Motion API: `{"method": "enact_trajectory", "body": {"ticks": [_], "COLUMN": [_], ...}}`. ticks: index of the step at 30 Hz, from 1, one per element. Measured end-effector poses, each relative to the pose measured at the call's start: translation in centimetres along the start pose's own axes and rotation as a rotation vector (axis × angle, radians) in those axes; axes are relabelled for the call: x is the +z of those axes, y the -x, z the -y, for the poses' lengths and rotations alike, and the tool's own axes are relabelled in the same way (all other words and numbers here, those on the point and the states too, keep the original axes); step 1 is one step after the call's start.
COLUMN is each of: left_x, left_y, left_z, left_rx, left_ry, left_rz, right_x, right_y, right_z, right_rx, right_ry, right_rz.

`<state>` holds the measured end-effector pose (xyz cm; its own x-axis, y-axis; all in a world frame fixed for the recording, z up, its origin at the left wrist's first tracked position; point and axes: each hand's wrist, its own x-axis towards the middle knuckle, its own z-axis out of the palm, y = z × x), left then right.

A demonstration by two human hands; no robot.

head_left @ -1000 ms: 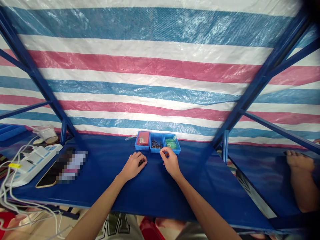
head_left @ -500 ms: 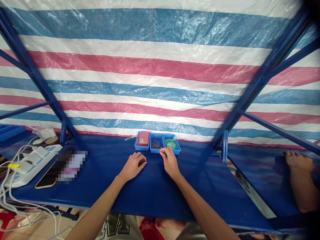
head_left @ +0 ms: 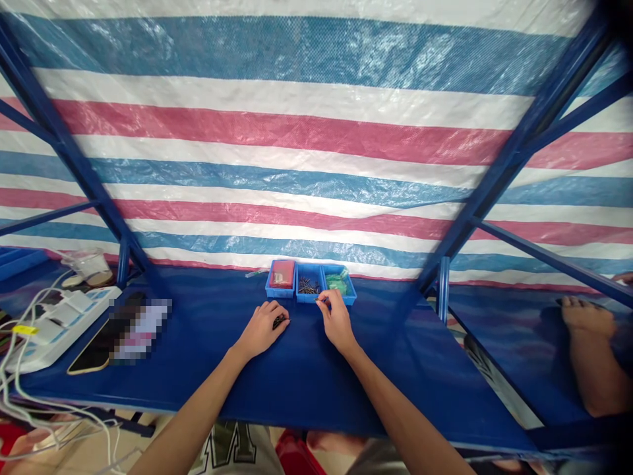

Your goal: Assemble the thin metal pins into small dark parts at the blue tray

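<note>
My left hand (head_left: 262, 328) rests on the blue table, its fingers curled around a small cluster of dark screws (head_left: 278, 321). At the front edge of the middle blue bin (head_left: 305, 298), my right hand (head_left: 337, 322) pinches a thin, small screw (head_left: 318, 301) between thumb and forefinger. Loose dark screws (head_left: 307, 285) lie inside that bin. The left bin (head_left: 279, 292) contains red packets (head_left: 283, 274). Green plastic bags (head_left: 337, 285) fill the right bin (head_left: 351, 300), just beyond my right fingers.
A phone (head_left: 93, 349) and a white power strip (head_left: 64, 333) with tangled cables are at the left. Blue metal posts (head_left: 442, 290) slant up on both sides before a striped tarp (head_left: 297, 145). Another person's arm (head_left: 588, 349) lies on the neighbouring table at right.
My right hand has drawn slightly back from the middle bin, and the pinched screw has changed its angle between the fingertips. My left hand stays in place.
</note>
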<state>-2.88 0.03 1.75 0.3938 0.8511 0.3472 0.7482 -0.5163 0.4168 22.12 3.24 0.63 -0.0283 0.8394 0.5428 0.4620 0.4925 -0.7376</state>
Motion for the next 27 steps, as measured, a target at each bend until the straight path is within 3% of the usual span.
{"method": "enact_trajectory", "body": {"ticks": [7,15,27], "left_x": [0.0,-0.1,-0.1], "left_y": [-0.1,0.0,0.0], "left_z": [0.0,-0.2,0.0], "left_rx": [-0.005,-0.014,0.001], "left_ry": [-0.003,0.005,0.012], "left_rz": [0.001,0.012,0.007], "right_x": [-0.1,-0.1,0.4], "right_y": [0.1,0.1,0.1], "right_z": [0.7,1.4,0.2], "right_rx": [0.202,0.248,0.277], "right_ry": [-0.225,-0.288,-0.400], "right_rz": [0.100,0.068,0.058]}}
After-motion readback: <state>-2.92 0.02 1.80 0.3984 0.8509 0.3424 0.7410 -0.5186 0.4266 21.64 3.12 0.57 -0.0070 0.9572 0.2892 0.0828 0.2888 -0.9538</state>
